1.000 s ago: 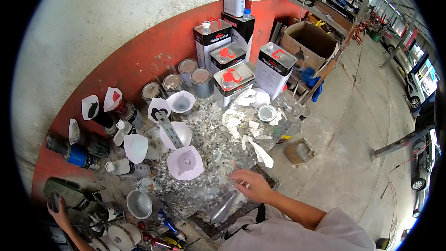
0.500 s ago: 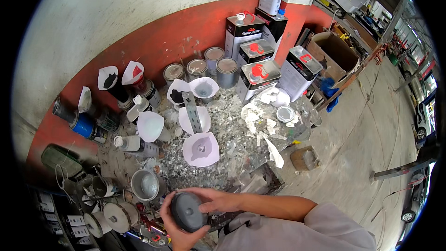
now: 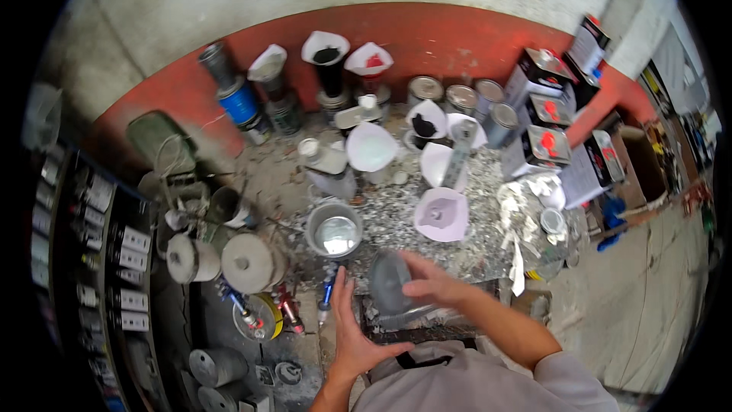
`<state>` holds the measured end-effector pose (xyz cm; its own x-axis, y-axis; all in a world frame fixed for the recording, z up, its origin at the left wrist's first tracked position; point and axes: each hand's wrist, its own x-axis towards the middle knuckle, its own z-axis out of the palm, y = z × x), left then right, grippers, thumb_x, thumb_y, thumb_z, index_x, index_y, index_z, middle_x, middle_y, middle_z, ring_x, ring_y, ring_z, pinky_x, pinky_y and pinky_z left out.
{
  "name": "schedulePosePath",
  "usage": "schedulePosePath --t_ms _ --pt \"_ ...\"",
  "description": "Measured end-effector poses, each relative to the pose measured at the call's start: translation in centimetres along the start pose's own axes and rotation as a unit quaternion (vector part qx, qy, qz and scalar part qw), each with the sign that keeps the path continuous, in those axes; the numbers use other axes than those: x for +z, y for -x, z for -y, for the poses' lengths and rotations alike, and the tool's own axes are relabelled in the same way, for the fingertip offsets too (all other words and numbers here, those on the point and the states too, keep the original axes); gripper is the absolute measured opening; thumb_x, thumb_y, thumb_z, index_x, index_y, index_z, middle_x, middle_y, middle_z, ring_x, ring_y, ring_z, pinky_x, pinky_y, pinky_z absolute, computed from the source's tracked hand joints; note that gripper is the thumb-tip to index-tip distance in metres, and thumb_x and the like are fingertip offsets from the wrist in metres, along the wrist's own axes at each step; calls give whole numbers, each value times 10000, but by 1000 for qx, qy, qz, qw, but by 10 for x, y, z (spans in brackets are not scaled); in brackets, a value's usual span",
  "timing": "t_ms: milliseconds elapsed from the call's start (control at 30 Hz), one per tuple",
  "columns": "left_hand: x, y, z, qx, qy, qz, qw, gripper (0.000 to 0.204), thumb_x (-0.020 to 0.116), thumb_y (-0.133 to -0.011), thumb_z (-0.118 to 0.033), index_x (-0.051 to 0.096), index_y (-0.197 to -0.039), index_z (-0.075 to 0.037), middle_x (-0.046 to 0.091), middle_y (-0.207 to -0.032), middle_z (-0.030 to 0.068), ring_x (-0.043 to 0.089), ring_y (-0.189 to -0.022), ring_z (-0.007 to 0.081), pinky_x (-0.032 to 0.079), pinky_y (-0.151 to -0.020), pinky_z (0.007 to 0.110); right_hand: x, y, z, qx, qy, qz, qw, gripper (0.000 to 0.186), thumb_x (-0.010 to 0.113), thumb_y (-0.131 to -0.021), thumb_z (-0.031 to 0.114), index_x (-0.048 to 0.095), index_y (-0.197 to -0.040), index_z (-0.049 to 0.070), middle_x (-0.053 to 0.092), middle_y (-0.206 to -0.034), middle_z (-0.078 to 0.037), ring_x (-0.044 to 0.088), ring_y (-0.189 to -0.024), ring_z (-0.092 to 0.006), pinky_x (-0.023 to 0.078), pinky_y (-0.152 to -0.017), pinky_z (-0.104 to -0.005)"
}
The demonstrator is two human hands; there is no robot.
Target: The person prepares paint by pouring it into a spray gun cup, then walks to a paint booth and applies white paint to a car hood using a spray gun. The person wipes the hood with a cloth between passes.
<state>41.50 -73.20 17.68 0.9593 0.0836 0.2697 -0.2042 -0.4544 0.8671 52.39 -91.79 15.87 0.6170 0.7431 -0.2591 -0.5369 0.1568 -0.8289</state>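
My right hand grips a round, dark grey cup-like container by its side, tilted, just in front of the workbench. Motion blur hides its finer detail. My left hand is off the container, to its left and nearer me, fingers and thumb spread with nothing in them. Beyond the left hand, at the bench edge, stands a grey metal pot with a shiny inside. A blue-handled tool like a spray gun hangs beside the left fingertips.
Paper strainers sit in cups along the bench, a pinkish one closest. Bottles, paint tins and solvent cans stand behind. Crumpled white paper lies right. Lidded pots and a shelf of boxes are left.
My left hand has let go of the grey container and opened. My right hand keeps hold of it, now tilted. The view has swung left, bringing in the shelf and spray guns.
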Motion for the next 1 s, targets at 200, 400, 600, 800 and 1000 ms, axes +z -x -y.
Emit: schedulePosePath --t_ms 200,400,600,800,1000 --pt "-5 37 57 -104 -9 -82 991 1131 896 -586 -371 246 -1435 -3 281 -1461 255 297 -1349 403 260 -1109 483 30 -88 88 -179 611 -41 770 964 858 -577 385 424 -1384 85 518 -1299 -152 524 -1160 -374 473 -940 -452" --pt "10 46 105 -196 -57 -51 978 1016 872 -636 -286 282 -1410 7 330 -1412 249 350 -1290 407 290 -1078 476 73 -138 105 -44 791 91 603 984 883 -530 338 434 -1378 117 495 -1336 -127 531 -1148 -380 479 -934 -437" --pt "0 42 120 -168 -61 -75 981 923 856 -660 -267 335 -1371 4 395 -1326 240 386 -1242 401 315 -1054 465 66 -149 104 -83 817 195 537 984 891 -520 246 422 -1381 167 458 -1374 -87 491 -1192 -374 473 -960 -446" --pt "2 34 142 -169 -6 -91 981 875 847 -659 -205 363 -1356 3 434 -1295 219 429 -1210 376 349 -1032 447 58 -156 101 -158 819 293 467 992 896 -515 165 403 -1374 201 369 -1465 -38 385 -1309 -385 448 -1007 -460" --pt "9 36 171 -160 -3 -111 981 866 846 -659 -176 366 -1358 -2 462 -1291 204 472 -1189 348 392 -1009 424 91 -147 118 -113 866 248 418 1042 899 -536 211 351 -1422 171 318 -1484 -144 343 -1341 -403 418 -1032 -503"
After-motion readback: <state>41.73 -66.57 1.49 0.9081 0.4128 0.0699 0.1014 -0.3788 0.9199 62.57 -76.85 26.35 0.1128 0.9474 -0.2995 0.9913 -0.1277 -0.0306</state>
